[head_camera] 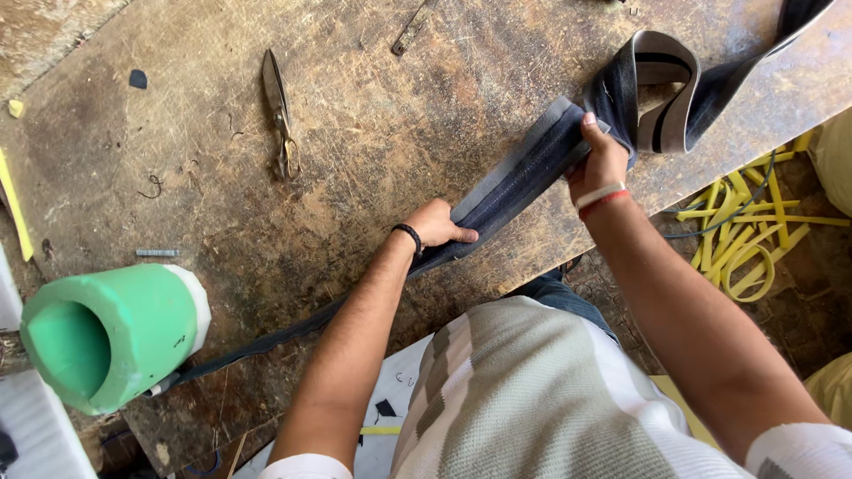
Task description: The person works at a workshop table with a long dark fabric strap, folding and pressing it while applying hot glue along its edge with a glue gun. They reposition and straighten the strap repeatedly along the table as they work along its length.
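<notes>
Both my hands clamp the dark strap (515,182) lying across the scarred wooden workbench (355,133): left hand (437,225) pinches it near the edge, right hand (600,161) grips farther up, shears (280,111) well apart

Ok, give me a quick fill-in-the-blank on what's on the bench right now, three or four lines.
1. Both hands grip a long dark rubber strip, the left hand nearer the body and the right hand farther ____.
2. The metal shears lie on the ____ workbench, touched by neither hand.
3. The big hollow cylinder at the bench's left edge is ____ in colour.
4. On the floor to the right lies a heap of ____ straps.

Missing words: away; wooden; green; yellow
</notes>
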Available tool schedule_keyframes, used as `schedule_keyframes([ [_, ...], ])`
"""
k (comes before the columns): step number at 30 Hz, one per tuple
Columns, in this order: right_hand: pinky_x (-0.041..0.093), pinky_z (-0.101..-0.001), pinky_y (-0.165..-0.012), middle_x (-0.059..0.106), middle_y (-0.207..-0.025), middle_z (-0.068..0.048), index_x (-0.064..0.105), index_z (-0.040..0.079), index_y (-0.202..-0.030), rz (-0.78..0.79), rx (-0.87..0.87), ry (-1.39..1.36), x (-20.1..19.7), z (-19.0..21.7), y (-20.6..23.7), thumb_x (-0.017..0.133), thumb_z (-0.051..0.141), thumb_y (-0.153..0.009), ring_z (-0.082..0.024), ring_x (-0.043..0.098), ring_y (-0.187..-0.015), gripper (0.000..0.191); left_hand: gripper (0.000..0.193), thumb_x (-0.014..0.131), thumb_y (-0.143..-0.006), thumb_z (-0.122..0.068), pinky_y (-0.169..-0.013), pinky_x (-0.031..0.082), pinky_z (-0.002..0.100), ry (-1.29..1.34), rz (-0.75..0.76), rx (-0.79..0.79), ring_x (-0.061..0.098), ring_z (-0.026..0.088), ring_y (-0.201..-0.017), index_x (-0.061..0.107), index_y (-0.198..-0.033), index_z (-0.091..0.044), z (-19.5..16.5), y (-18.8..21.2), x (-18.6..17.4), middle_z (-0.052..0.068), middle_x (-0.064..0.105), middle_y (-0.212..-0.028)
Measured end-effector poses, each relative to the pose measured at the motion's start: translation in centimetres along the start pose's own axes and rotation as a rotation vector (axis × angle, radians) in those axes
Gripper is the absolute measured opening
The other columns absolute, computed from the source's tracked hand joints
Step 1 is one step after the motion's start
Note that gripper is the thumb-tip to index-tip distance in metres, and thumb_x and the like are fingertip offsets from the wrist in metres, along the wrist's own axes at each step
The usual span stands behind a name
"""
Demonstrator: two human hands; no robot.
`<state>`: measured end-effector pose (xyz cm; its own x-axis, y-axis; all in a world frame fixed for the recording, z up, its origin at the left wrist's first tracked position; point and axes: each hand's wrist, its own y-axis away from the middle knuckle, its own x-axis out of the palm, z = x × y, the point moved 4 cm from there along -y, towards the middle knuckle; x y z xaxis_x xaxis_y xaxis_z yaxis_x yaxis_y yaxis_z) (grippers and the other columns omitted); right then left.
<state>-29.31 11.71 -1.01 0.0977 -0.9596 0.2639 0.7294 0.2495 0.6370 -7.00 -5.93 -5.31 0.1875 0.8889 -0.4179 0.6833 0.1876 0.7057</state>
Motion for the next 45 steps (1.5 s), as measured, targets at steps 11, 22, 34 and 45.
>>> schedule_keyframes([
  [11,0.065,-0.0372,-0.077,0.078,-0.102,-0.014,0.074,0.0,-0.106,0.244,0.202,0.44,1.6,-9.8,9.0,0.076,0.017,-0.091,-0.023,0.076,-0.086,0.023,0.05,0.087,-0.077,-0.034,-0.074,0.058,0.039,0.373,0.096,0.058,0.074,0.026,-0.081,0.076,-0.106,0.005,0.0,0.7,0.2,0.016,0.078,-0.091],
  [22,0.066,-0.0397,-0.074,0.078,-0.098,-0.017,0.074,-0.005,-0.104,0.092,0.072,0.402,2.2,-8.9,9.9,0.077,0.017,-0.091,-0.026,0.077,-0.082,0.025,0.061,0.09,-0.072,-0.03,-0.083,0.057,0.036,0.395,0.35,0.105,0.073,0.019,-0.092,0.07,-0.12,0.002,2.2,0.9,1.7,0.012,0.079,-0.103],
  [34,0.068,-0.0365,-0.072,0.078,-0.099,-0.015,0.072,-0.003,-0.106,-0.043,-0.022,0.347,0.9,-8.7,11.4,0.078,0.015,-0.09,-0.024,0.078,-0.081,0.025,0.072,0.093,-0.064,-0.054,-0.081,0.057,0.04,-0.17,0.107,0.064,0.076,0.031,-0.089,0.075,-0.102,0.005,6.1,7.4,1.8,0.022,0.078,-0.095],
  [45,0.065,-0.0401,-0.081,0.079,-0.101,-0.018,0.071,-0.005,-0.108,0.092,0.057,0.101,1.1,-9.9,14.1,0.078,0.025,-0.094,-0.027,0.077,-0.085,0.033,0.06,0.093,-0.065,-0.044,-0.082,0.058,0.037,0.034,0.067,0.117,0.077,0.023,-0.087,0.077,-0.104,-0.002,9.5,13.0,2.2,0.015,0.08,-0.095],
])
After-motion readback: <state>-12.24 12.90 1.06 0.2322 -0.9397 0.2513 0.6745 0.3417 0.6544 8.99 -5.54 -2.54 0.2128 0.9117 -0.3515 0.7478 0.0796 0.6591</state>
